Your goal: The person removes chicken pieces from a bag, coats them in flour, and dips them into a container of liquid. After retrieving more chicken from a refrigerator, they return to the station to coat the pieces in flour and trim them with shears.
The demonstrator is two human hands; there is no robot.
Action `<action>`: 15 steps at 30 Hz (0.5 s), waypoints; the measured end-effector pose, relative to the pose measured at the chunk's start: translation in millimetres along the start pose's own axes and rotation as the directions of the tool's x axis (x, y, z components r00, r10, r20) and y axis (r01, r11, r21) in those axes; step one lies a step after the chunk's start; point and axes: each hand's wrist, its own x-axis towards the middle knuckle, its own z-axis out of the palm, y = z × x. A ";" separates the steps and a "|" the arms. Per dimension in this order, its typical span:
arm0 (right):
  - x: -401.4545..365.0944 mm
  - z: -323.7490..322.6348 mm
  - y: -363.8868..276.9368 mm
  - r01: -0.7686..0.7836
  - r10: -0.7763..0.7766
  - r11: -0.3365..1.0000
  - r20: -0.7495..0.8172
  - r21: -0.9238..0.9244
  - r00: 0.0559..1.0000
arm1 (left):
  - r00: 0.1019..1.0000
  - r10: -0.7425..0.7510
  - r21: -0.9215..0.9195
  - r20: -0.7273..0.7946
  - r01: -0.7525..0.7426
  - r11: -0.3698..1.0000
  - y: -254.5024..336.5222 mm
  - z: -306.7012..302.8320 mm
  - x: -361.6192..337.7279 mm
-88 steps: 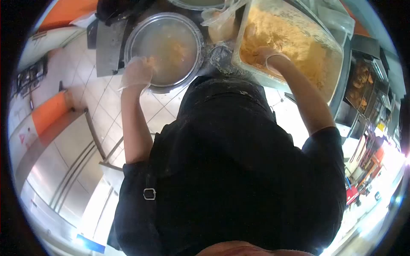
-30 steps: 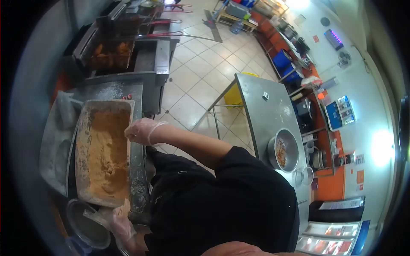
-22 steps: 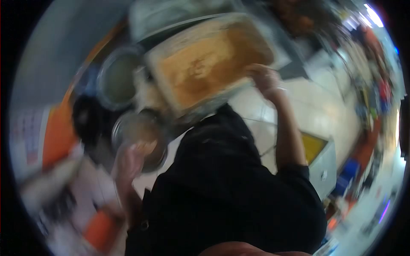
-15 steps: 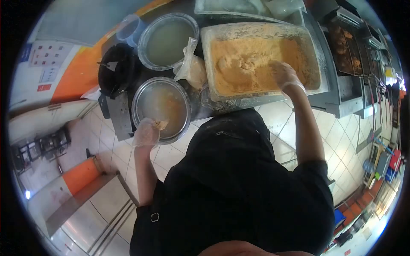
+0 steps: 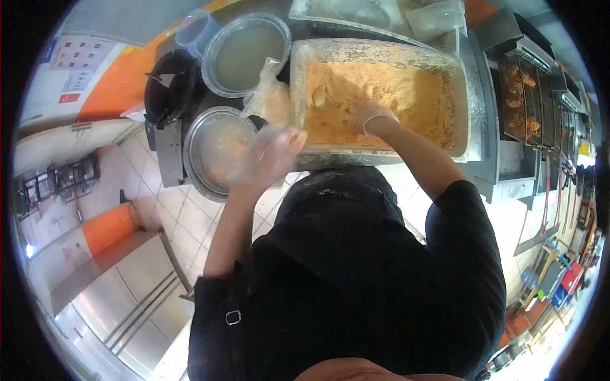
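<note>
My left hand (image 5: 267, 155), in a clear plastic glove and smeared by motion, grips a small tan piece of breaded chicken (image 5: 297, 140) at its fingertips. It is between the steel bowl of cloudy liquid (image 5: 194, 165) and the left front corner of the large tub (image 5: 464, 114). Orange-tan flour (image 5: 406, 89) fills the tub in uneven heaps. My right hand (image 5: 375, 119), also gloved, reaches into the flour left of the tub's middle. Its fingers are apart and touch the flour, partly sunk in it; no piece shows in them.
A second bowl of cloudy liquid (image 5: 251, 57) stands behind the first, beside a blue plastic jug (image 5: 196, 32). A knotted plastic bag (image 5: 272, 101) leans against the tub. Fryer baskets (image 5: 524, 101) with browned pieces are at right. A black container (image 5: 168, 92) sits far left.
My left hand has moved right and up from over the front bowl toward the tub, still with the chicken piece. My right hand has shifted left across the flour.
</note>
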 end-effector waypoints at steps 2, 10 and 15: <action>-6.0 -2.8 15.6 0.061 -0.065 0.995 0.043 0.081 0.997 | 0.990 -0.129 -0.112 0.056 0.134 0.985 10.3 32.7 59.8; -48.4 -40.1 57.6 0.198 -0.235 0.963 0.206 0.183 0.950 | 0.797 -0.429 0.174 0.425 0.393 0.903 -9.4 155.7 157.0; -19.7 -5.8 94.2 0.153 -0.173 0.984 0.278 0.091 0.945 | 0.628 -0.422 0.161 0.654 0.430 0.888 16.3 126.6 170.2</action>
